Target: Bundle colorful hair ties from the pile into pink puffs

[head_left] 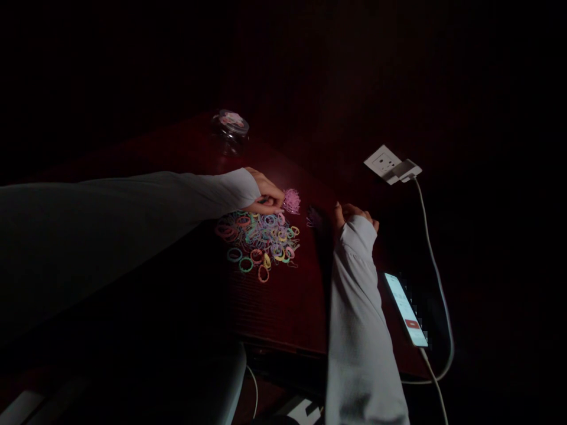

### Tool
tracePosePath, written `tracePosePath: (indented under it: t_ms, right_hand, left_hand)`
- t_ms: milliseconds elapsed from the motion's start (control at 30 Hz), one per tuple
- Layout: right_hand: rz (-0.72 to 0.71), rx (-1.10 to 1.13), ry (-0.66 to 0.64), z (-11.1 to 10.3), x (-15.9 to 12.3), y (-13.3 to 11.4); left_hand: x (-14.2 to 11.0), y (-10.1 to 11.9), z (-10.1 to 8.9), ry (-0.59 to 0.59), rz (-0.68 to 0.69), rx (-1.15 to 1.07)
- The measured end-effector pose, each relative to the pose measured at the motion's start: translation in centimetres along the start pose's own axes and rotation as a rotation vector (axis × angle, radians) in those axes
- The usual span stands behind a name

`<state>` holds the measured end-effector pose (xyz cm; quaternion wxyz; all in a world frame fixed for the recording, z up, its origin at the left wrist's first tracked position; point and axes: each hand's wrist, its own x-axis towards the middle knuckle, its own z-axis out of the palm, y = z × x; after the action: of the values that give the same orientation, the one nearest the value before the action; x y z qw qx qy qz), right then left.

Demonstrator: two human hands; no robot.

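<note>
My left hand [264, 192] reaches across the pile of coloured hair ties [266, 236], its fingers bent and drawn together. Its fingertips are beside a small heap of pink bands [291, 201]; whether anything is pinched in them is too dark to tell. The pile mixes ring-shaped hair ties with thin tangled bands in pastel colours. My right hand [357, 215] is curled at the right side of the table, to the right of a small purple heap [312, 217] in shadow. Its sleeve and the turned wrist hide what those fingers hold, if anything.
A clear lidded jar [231, 133] stands at the back of the dark red table [279, 313]. To the right lie a lit phone [406, 309] and a white cable [436, 268], which runs up to a charger in a wall socket [383, 164]. The surroundings are very dark.
</note>
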<state>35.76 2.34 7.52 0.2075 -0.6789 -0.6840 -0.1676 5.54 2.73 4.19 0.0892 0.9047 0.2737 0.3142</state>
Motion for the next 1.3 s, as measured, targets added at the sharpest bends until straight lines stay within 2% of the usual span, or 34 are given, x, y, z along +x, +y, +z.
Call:
tracePosePath:
  t_ms: [100,300,433,567,800,900,1067,1300]
  right_hand:
    - [-0.114,0.088,-0.026,-0.6,-0.6,-1.4]
    - [-0.517,0.286,-0.17,-1.0,-2.0,-4.4]
    - [-0.622,0.303,-0.243,0.1,-2.4,-5.3]
    - [-0.62,0.287,-0.264,1.0,-2.4,-5.2]
    - [-0.596,0.291,-0.228,1.1,-2.6,-4.7]
    - [-0.587,0.3,-0.202,2.3,-2.3,-4.4]
    - [-0.612,0.311,-0.145,4.3,-2.0,-3.9]
    - [-0.607,0.335,-0.154,4.2,-2.2,-4.1]
  left_hand:
    - [0.0,0.1,-0.1,-0.016,0.004,-0.014]
    - [-0.1,0.1,0.0,0.0,0.005,-0.012]
    - [-0.1,0.0,-0.1,-0.012,-0.015,-0.015]
    - [-0.1,0.1,-0.3,-0.031,-0.016,-0.02]
    - [-0.3,0.2,0.0,0.011,0.027,-0.008]
    - [-0.3,0.0,0.1,-0.001,-0.001,0.006]
    - [-0.1,-0.7,0.1,-0.088,-0.021,-0.001]
    - [0.1,-1.0,0.3,-0.07,-0.02,0.019]
